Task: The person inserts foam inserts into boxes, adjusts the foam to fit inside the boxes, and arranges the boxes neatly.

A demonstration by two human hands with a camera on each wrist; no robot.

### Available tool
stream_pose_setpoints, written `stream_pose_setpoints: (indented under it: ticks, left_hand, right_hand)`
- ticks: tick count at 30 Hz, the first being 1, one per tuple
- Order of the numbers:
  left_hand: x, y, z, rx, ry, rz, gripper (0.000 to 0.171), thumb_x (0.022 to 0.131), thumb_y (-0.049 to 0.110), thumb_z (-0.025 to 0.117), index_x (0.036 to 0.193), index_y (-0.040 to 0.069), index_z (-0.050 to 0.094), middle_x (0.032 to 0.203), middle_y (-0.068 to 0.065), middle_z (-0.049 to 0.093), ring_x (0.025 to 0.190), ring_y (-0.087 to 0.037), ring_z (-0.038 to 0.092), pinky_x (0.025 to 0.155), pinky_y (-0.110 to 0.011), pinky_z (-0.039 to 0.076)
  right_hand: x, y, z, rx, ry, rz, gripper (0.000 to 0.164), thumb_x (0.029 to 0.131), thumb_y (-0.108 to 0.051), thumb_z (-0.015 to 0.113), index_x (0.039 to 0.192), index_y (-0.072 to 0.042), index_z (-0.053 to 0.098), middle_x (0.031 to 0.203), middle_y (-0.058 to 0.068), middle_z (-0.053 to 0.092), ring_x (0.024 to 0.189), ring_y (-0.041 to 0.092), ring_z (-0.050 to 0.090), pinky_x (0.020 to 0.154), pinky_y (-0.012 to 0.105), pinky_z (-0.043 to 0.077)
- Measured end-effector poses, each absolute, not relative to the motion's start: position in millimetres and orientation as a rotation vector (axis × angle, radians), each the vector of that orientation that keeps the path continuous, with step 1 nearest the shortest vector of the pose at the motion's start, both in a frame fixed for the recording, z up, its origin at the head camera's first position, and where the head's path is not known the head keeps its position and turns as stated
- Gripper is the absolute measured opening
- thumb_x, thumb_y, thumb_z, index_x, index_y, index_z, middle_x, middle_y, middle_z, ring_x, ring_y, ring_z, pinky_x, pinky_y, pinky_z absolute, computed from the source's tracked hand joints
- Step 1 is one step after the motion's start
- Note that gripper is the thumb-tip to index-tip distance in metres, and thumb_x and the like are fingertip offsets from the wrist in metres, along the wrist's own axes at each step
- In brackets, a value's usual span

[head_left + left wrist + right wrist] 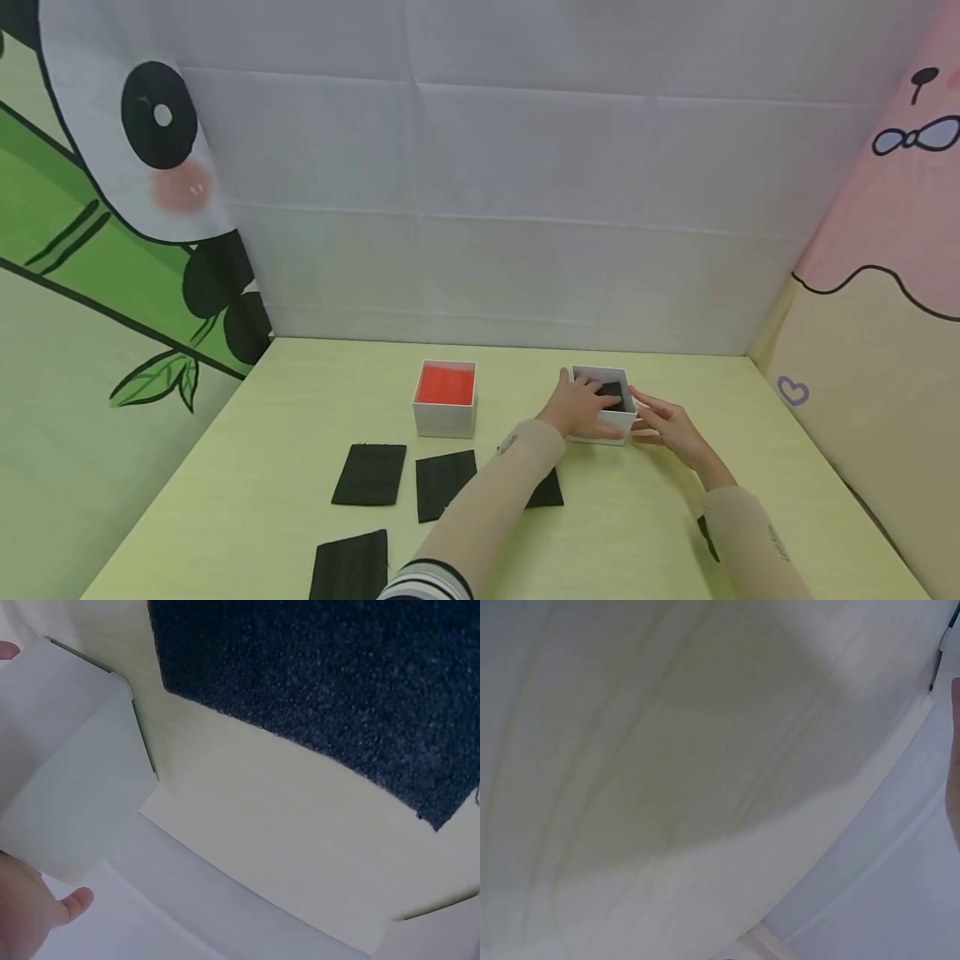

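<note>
A white open-topped box (609, 427) stands toward the far right of the table, with a black fabric-like piece (615, 397) inside it. My left hand (577, 408) lies over the box's left and front side. Its fingers reach across the rim toward the black piece, and the thumb lies along the front wall. From the right, my right hand (669, 427) has its extended fingers at the box's right wall. In the left wrist view, part of my left hand (30, 911) shows beside the box (75, 772). A strip of my right hand (954, 780) shows in the right wrist view.
A second white box (444, 421) to the left holds a red piece (446, 386). Several black square pieces lie nearer on the table, including one at left (370, 475) and one at the front (351, 567). A white sheet (495, 208) hangs behind the table.
</note>
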State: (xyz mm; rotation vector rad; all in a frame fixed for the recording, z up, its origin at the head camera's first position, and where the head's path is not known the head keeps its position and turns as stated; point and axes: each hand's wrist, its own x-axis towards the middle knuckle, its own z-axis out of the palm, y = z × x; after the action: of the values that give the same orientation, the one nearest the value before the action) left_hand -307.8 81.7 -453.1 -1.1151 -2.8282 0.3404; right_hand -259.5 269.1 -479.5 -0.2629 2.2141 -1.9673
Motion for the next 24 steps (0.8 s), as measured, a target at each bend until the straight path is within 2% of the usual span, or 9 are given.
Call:
stream_pose_setpoints:
  ticks: [6, 13, 16, 24]
  left_hand:
    - [-310, 76, -452, -1.152, -2.794, 0.262, 0.072, 0.077, 0.076, 0.028, 0.139, 0.040, 0.025, 0.141, 0.004, 0.031, 0.128, -0.018, 0.025, 0.098, -0.051, 0.022]
    - [-308, 71, -442, -1.187, -2.771, 0.223, 0.072, 0.078, 0.074, 0.028, 0.141, 0.039, 0.019, 0.145, 0.002, 0.023, 0.132, -0.019, 0.017, 0.100, -0.051, 0.017]
    - [-306, 69, -439, -1.190, -2.774, 0.232, 0.073, 0.079, 0.074, 0.027, 0.142, 0.039, 0.016, 0.147, 0.002, 0.019, 0.133, -0.020, 0.014, 0.101, -0.051, 0.015]
    - [-300, 60, -438, -1.182, -2.768, 0.206, 0.074, 0.078, 0.075, 0.026, 0.142, 0.039, 0.014, 0.148, 0.001, 0.015, 0.134, -0.023, 0.009, 0.101, -0.052, 0.012]
  right_hand:
    - [-262, 269, -479, -0.291, 2.209, -1.970, 0.052, 0.095, -0.022, 0.044, 0.136, 0.002, 0.024, 0.100, 0.003, 0.059, 0.087, 0.020, 0.060, 0.077, 0.045, 0.046]
    - [-265, 271, -479, -0.302, 2.226, -1.957, 0.049, 0.095, -0.020, 0.044, 0.136, 0.001, 0.026, 0.100, 0.003, 0.059, 0.086, 0.018, 0.060, 0.076, 0.041, 0.047]
    - [-265, 272, -478, -0.302, 2.231, -1.948, 0.049, 0.095, -0.020, 0.043, 0.136, 0.001, 0.025, 0.101, 0.004, 0.058, 0.086, 0.017, 0.060, 0.077, 0.043, 0.047]
    - [-266, 274, -479, -0.309, 2.232, -1.943, 0.051, 0.095, -0.021, 0.044, 0.136, 0.001, 0.024, 0.103, 0.009, 0.059, 0.086, 0.018, 0.061, 0.075, 0.039, 0.048]
